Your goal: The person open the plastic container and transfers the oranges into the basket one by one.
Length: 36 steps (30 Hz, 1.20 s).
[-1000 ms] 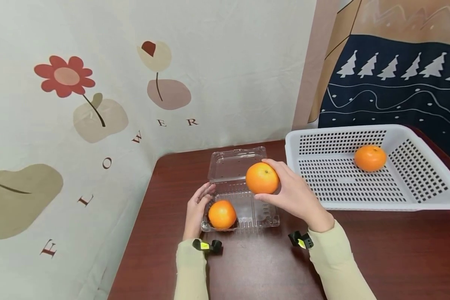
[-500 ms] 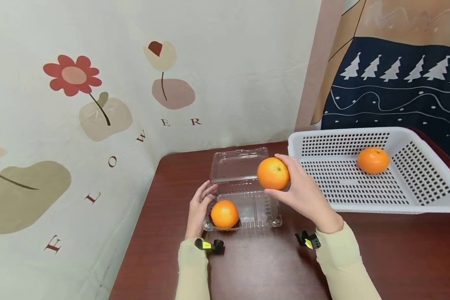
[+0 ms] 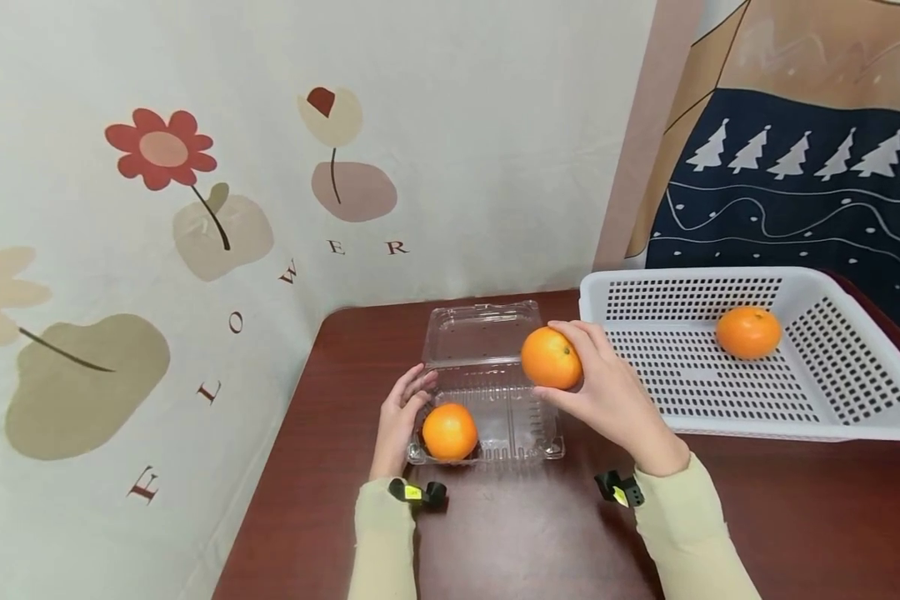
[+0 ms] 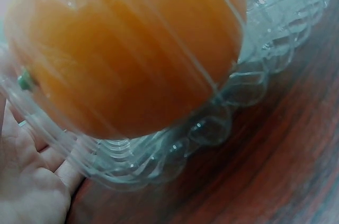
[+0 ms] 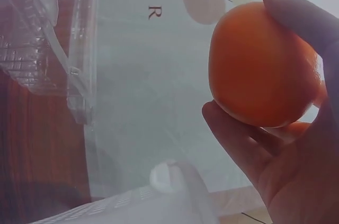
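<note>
My right hand (image 3: pixel 611 396) grips an orange (image 3: pixel 549 358) between thumb and fingers. It holds the fruit above the right part of a clear plastic clamshell box (image 3: pixel 498 425), whose lid (image 3: pixel 480 333) lies folded back toward the wall. In the right wrist view, the held orange (image 5: pixel 262 65) is well off the table, the box over to the left. A second orange (image 3: pixel 450 432) sits in the left half of the box. My left hand (image 3: pixel 396 425) rests along the box's left side, fingers loosely bent. Seen from the left wrist, its palm (image 4: pixel 32 192) faces the clear wall.
A white perforated plastic basket (image 3: pixel 705 429) stands to the right, with one more orange (image 3: pixel 750 333) inside. The brown table (image 3: pixel 495 533) meets a printed cloth (image 3: pixel 480 150) at the back. A dark tree-patterned cloth (image 3: pixel 780 196) hangs behind the basket.
My right hand has carried the orange to the right over the box, and the fruit has turned slightly in view. The left hand and the box have stayed in place.
</note>
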Each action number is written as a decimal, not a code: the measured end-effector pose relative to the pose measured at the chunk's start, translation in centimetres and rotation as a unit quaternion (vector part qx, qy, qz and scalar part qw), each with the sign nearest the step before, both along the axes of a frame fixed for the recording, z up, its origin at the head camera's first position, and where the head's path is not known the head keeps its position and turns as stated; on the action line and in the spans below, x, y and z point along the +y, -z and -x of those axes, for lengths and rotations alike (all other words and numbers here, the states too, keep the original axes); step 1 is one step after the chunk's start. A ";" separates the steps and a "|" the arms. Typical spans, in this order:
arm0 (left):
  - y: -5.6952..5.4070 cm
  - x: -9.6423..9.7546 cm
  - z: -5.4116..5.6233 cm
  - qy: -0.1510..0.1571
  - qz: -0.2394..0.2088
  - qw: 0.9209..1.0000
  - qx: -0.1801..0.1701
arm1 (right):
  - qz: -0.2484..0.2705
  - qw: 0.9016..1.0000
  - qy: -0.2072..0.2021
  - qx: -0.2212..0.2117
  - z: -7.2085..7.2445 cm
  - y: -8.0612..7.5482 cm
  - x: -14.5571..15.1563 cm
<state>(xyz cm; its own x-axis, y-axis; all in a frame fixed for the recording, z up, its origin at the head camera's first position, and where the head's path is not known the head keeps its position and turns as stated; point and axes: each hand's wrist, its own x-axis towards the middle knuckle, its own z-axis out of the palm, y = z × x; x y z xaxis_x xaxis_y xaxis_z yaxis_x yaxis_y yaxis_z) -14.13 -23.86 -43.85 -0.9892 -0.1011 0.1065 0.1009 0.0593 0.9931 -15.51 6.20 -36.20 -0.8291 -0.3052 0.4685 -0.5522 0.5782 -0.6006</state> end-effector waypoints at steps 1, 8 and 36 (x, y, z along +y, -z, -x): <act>0.0 0.0 0.0 -0.001 -0.001 1.000 0.000 | -0.001 1.000 -0.001 -0.001 0.0 0.0 0.0; 0.1 0.2 0.3 -0.006 -0.011 1.000 0.001 | -0.024 1.000 -0.003 -0.011 0.3 -0.1 0.2; 0.1 -0.1 0.0 0.001 0.012 1.000 0.011 | -0.151 0.988 -0.029 0.009 0.4 -1.4 3.0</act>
<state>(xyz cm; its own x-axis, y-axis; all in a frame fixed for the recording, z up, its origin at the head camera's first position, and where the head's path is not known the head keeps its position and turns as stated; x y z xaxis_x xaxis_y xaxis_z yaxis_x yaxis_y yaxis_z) -14.09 -23.95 -43.99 -0.9869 -0.0953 0.1302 0.1225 0.0829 0.9890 -15.94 9.24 -34.82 -0.7987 -0.4799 0.3630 -0.5984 0.6969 -0.3953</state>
